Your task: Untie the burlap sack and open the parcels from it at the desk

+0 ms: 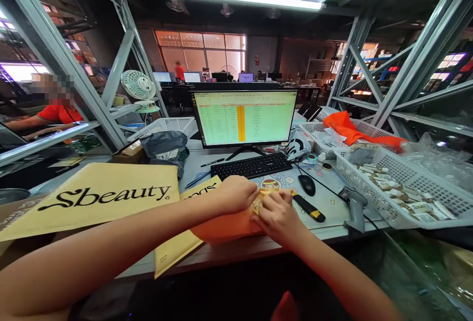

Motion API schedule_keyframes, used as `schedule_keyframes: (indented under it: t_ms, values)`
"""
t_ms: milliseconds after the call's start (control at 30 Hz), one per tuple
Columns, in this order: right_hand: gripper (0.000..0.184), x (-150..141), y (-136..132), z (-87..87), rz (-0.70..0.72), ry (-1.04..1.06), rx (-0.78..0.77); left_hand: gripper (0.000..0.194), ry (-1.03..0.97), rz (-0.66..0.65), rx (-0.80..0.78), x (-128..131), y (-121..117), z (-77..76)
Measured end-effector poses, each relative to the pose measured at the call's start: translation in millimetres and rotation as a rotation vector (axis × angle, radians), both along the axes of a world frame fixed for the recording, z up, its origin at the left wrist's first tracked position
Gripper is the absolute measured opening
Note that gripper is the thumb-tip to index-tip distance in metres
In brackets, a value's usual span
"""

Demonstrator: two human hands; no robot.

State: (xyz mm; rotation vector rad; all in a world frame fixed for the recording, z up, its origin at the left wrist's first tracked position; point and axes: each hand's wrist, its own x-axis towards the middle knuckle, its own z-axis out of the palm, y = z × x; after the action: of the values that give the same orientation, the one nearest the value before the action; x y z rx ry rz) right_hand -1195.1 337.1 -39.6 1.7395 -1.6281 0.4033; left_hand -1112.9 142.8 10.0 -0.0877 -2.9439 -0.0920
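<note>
Centrally, an orange mailer [225,227] lies flat at the bench [332,215] edge. Left hand [236,194] presses curled on it; right hand [277,217] pinches its yellowish, crinkled end.

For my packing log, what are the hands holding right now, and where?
Both hands, left hand and right hand, pinch the orange mailer at its open end.

Monitor [244,118] behind black keyboard [251,165], mouse [306,184] — white basket [402,185], barcode scanner [354,207]
</note>
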Motion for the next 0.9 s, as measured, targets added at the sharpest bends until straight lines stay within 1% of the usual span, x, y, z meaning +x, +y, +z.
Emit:
schedule_keyframes:
  t_ms: [67,100,167,233,333,400,433,467,500,533,567,600,633,667,733,800,900]
  values:
    - [0.029,-5.4,17.7,-1.6,0.102,0.016,0.076,0.032,0.077,0.014,-0.122,3.2,-15.6,-2.7]
    - [0.027,-8.7,27.0,-1.8,0.13,0.014,0.099,0.029,0.108,0.024,-0.161,5.3,-23.9,-3.2]
    - [0.024,-14.4,41.4,-1.3,0.112,-0.01,0.119,0.029,0.118,0.056,-0.203,9.7,-37.3,-3.5]
    - [0.023,-15.2,46.0,-1.4,0.03,-0.031,0.115,0.036,0.061,0.08,-0.2,12.3,-43.2,-3.9]
    - [0.014,-5.5,34.0,-6.8,-0.093,-0.047,0.146,0.043,-0.015,0.114,-0.127,13.4,-39.4,-5.6]
    - [0.006,2.0,19.7,-13.6,-0.14,-0.03,0.197,0.034,0.046,0.141,-0.063,15.5,-32.8,-5.1]
    - [0.003,4.2,12.6,-17.0,-0.15,-0.011,0.224,0.028,0.1,0.123,-0.039,17.6,-29.1,-3.8]
    - [0.007,5.1,5.9,-20.0,-0.15,0.015,0.247,0.025,0.148,0.069,-0.027,20.3,-25.0,-1.8]
    - [0.012,4.9,0.0,-22.2,-0.139,0.038,0.261,0.025,0.166,-0.016,-0.029,23.2,-20.7,0.5]
    - [0.015,4.0,-5.1,-23.7,-0.118,0.058,0.268,0.025,0.142,-0.099,-0.039,25.7,-16.3,2.7]
    - [0.016,2.8,-9.5,-24.6,-0.095,0.073,0.269,0.021,0.075,-0.149,-0.054,27.2,-12.1,4.2]
    - [0.017,1.7,-13.2,-25.0,-0.081,0.084,0.265,0.018,-0.022,-0.147,-0.07,27.3,-8.3,4.6]
    - [0.017,1.2,-16.4,-25.4,-0.073,0.089,0.255,0.019,-0.116,-0.089,-0.072,25.7,-5.4,3.4]
    - [0.018,1.4,-19.1,-25.9,-0.071,0.091,0.244,0.022,-0.184,0.001,-0.061,22.3,-3.5,0.6]
    - [0.019,3.6,-23.9,-28.2,-0.075,0.091,0.222,0.024,-0.224,0.16,-0.012,11.6,-2.5,-9.3]
    - [0.018,7.2,-27.9,-32.3,-0.076,0.094,0.196,0.027,-0.194,0.209,0.047,-1.5,-3.0,-22.3]
    - [0.018,11.3,-32.4,-39.2,-0.089,0.079,0.157,0.045,-0.147,0.214,0.108,-19.8,-1.8,-38.9]
